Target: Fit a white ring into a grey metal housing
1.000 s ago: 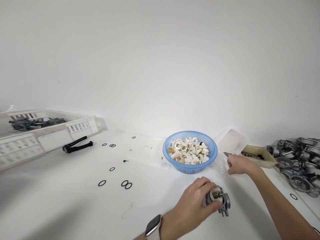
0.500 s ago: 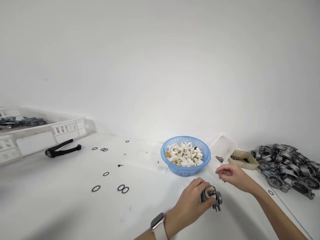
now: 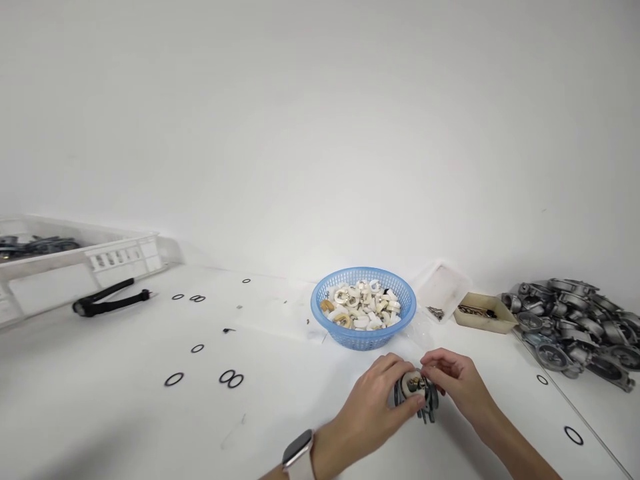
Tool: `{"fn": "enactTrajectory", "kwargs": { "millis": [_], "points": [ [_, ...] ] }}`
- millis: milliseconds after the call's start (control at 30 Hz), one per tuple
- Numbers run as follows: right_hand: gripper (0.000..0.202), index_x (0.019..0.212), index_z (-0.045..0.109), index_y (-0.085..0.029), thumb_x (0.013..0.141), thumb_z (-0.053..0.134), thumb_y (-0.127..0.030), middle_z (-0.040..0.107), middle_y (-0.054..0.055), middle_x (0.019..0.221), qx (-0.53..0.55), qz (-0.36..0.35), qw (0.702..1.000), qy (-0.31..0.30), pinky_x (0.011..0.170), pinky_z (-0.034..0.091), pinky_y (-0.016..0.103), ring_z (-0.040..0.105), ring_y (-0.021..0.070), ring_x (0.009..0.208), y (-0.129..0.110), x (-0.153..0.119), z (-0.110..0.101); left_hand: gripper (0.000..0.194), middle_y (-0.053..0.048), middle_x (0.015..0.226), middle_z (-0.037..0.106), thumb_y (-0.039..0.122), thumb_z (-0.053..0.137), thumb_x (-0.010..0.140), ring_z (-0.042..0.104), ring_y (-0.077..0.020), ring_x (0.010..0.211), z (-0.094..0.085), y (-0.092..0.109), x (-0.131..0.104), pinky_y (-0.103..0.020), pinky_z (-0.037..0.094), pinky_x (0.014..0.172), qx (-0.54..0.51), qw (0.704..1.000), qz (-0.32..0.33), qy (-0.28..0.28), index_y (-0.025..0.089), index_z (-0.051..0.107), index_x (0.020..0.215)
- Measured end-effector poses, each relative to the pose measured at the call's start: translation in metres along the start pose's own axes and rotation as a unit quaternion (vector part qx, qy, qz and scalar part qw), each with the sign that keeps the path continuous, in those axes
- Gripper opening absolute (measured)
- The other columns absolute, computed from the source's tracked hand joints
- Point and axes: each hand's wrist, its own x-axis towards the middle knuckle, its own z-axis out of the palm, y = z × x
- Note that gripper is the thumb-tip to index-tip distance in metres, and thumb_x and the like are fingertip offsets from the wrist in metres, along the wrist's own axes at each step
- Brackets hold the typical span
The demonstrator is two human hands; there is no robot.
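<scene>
1. On the white table (image 3: 300,413), near its front edge and just in front of the blue basket (image 3: 363,308), stood a small grey metal part (image 3: 417,397) with a pale round piece and a bit of brass on its top.
2. From the left side, the left hand (image 3: 373,407) gripped this part: the fingers were curled around its left flank and the thumb was pressed against the front, so the hand was closed on it. The wrist lay low over the table and carried a watch (image 3: 299,455) with a light strap.
3. From the right side, the right hand (image 3: 457,383) came to the same part. Its thumb and first fingers were pressed together into a pinch at the top of the part; whether something tiny was between them, I cannot tell. The forearm ran back to the lower right corner.
4. Behind the hands, the blue basket was full of white and tan ring-shaped pieces.
5. To the right of the basket lay a clear plastic tray (image 3: 445,290) and a small beige box (image 3: 483,313), and further right a heap of grey metal castings (image 3: 575,327).
6. To the left, several black O-rings (image 3: 227,378) lay scattered on the table, well apart from the hands.
7. Far left lay a black strap-like thing (image 3: 107,300) and, behind it, a white crate (image 3: 80,257).
</scene>
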Motion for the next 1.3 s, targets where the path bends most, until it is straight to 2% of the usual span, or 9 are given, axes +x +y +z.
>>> {"fn": "enactTrajectory", "kwargs": {
  "millis": [333,467,633,833,967,1300],
  "points": [
    [0.038,0.088,0.074,-0.019,0.069,0.085,-0.05,0.062,0.0,0.069,0.072,0.08,0.994,-0.027,0.057,0.036,0.026,0.045,0.0124,0.061,-0.015,-0.006,-0.003,0.025,-0.003,0.115,0.065,0.033,0.067,0.093,0.061,-0.0257,0.108,0.0,-0.002,-0.001,-0.039,0.05,0.093,0.003,1.0,-0.021,-0.012,0.027,0.065,0.117],
    [0.035,0.088,0.073,-0.02,0.072,0.083,-0.05,0.062,-0.001,0.07,0.069,0.075,0.995,-0.012,0.057,0.035,0.026,0.043,0.0118,0.059,-0.016,-0.008,0.0,0.024,-0.004,0.117,0.065,0.032,0.066,0.093,0.062,-0.0261,0.109,0.001,-0.002,-0.002,-0.039,0.051,0.093,0.01,1.0,-0.02,-0.011,0.028,0.064,0.117],
    [0.035,0.082,0.073,-0.02,0.069,0.084,-0.05,0.061,-0.001,0.067,0.052,0.058,0.997,0.012,0.053,0.033,0.026,0.043,0.0124,0.057,-0.017,-0.008,0.005,0.022,-0.004,0.117,0.066,0.031,0.064,0.094,0.062,-0.0257,0.108,0.0,-0.001,-0.001,-0.039,0.051,0.092,0.008,1.0,-0.018,-0.016,0.027,0.064,0.116],
    [0.031,0.083,0.073,-0.021,0.072,0.081,-0.048,0.059,-0.002,0.067,0.049,0.069,0.996,-0.01,0.056,0.034,0.026,0.042,0.0123,0.059,-0.023,-0.01,0.003,0.025,-0.005,0.118,0.066,0.034,0.064,0.095,0.061,-0.0259,0.109,0.0,-0.002,-0.001,-0.039,0.05,0.093,0.005,1.0,-0.015,-0.014,0.027,0.064,0.118],
    [0.031,0.081,0.073,-0.021,0.069,0.08,-0.049,0.052,-0.003,0.062,0.028,0.057,0.998,0.011,0.055,0.033,0.027,0.04,0.0128,0.057,-0.028,-0.01,0.003,0.023,-0.005,0.116,0.066,0.033,0.064,0.095,0.061,-0.0255,0.107,0.0,-0.001,-0.001,-0.038,0.051,0.092,0.008,1.0,-0.014,-0.01,0.026,0.065,0.116],
    [0.03,0.078,0.071,-0.02,0.066,0.079,-0.045,0.056,-0.002,0.064,0.059,0.077,0.995,-0.002,0.054,0.031,0.027,0.04,0.012,0.056,-0.021,-0.006,0.006,0.018,-0.004,0.114,0.067,0.029,0.064,0.093,0.062,-0.0242,0.104,-0.002,0.003,-0.001,-0.036,0.052,0.091,0.012,1.0,-0.016,-0.012,0.026,0.067,0.111]
  ]
}}
